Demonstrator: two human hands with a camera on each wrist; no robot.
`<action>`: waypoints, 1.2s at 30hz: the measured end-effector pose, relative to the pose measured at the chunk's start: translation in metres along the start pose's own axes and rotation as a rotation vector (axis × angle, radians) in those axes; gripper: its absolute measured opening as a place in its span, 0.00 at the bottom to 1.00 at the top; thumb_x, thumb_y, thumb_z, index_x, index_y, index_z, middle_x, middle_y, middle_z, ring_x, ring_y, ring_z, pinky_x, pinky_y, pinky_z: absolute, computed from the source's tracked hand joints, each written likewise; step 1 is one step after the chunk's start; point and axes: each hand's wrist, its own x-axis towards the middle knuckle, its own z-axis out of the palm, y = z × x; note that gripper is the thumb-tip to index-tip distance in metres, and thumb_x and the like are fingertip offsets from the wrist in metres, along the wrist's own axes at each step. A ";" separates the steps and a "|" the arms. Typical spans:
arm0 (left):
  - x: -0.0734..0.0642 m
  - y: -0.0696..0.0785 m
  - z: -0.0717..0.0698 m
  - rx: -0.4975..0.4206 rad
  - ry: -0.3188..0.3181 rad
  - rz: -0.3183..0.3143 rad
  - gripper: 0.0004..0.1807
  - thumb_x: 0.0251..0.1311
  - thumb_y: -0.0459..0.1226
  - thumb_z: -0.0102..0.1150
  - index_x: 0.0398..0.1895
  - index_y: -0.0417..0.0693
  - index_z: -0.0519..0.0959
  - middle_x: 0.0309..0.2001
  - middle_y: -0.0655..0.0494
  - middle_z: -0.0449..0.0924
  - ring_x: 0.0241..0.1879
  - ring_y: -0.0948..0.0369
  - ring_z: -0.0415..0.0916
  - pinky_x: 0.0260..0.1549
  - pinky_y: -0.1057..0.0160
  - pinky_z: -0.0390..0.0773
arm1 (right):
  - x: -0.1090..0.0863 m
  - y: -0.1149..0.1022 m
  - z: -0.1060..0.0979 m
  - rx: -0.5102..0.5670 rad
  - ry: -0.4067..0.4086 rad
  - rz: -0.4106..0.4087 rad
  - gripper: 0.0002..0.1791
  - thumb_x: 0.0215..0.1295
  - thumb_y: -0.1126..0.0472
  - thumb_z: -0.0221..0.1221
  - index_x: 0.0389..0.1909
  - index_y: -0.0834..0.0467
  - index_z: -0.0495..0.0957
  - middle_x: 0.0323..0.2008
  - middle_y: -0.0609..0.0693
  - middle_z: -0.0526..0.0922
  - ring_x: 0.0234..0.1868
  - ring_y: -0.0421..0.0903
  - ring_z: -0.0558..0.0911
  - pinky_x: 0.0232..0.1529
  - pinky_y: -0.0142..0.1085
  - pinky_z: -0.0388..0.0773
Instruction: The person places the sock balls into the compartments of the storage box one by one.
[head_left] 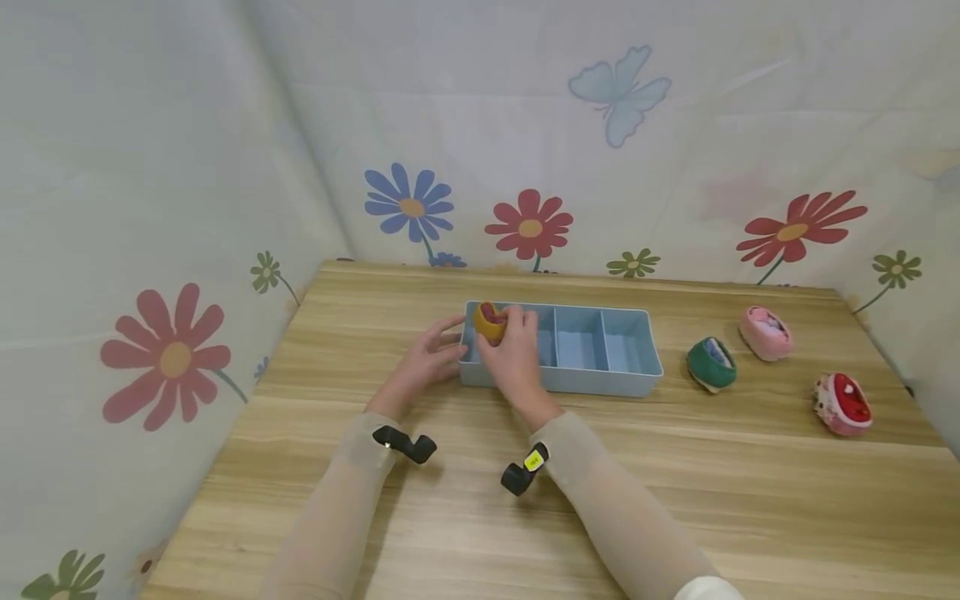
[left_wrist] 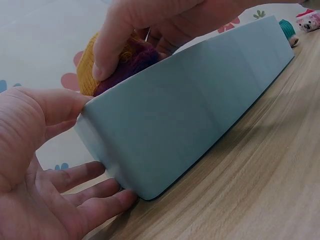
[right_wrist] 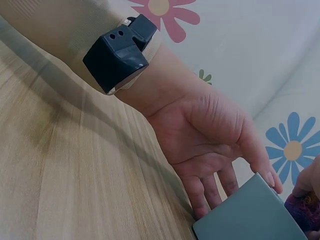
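A pair of rolled-up mustard socks (head_left: 489,323) with a purple-red inside sits at the leftmost compartment of a light blue divided box (head_left: 592,382). My right hand (head_left: 516,354) grips the socks from above, its thumb and fingers bent around them. In the left wrist view the knitted mustard and purple socks (left_wrist: 86,65) rise above the rim. My left hand (head_left: 429,367) rests against the box's left end. Its thumb lies at the rim and its extended fingers (left_wrist: 102,207) touch the end wall low down, near the tabletop.
Right of the box lie green rolled-up socks (head_left: 711,365), pink ones (head_left: 765,333) and a pink-and-red pair (head_left: 842,404). The wood-grain table (head_left: 450,517) meets a flower-printed curtain (head_left: 465,108) at the back and left. Dividers (head_left: 604,342) split the box into several compartments.
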 end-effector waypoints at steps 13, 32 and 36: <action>0.001 0.006 0.006 0.020 -0.022 0.009 0.31 0.62 0.39 0.57 0.68 0.57 0.61 0.63 0.42 0.62 0.58 0.46 0.67 0.51 0.51 0.73 | 0.003 0.005 0.003 0.004 -0.076 0.023 0.25 0.57 0.55 0.64 0.50 0.62 0.66 0.46 0.58 0.64 0.42 0.51 0.68 0.40 0.42 0.74; 0.004 -0.007 0.000 -0.014 -0.001 0.009 0.30 0.60 0.41 0.60 0.66 0.61 0.63 0.64 0.43 0.61 0.58 0.47 0.66 0.50 0.52 0.74 | 0.005 0.007 -0.013 0.028 -0.011 -0.032 0.23 0.58 0.59 0.62 0.50 0.65 0.68 0.46 0.58 0.67 0.39 0.51 0.71 0.38 0.40 0.74; 0.004 -0.008 0.000 -0.018 0.005 0.008 0.31 0.60 0.41 0.60 0.67 0.60 0.63 0.64 0.43 0.61 0.58 0.47 0.66 0.49 0.53 0.74 | 0.005 0.010 -0.019 0.063 0.000 -0.044 0.22 0.59 0.59 0.62 0.50 0.65 0.68 0.47 0.58 0.68 0.41 0.53 0.74 0.42 0.40 0.75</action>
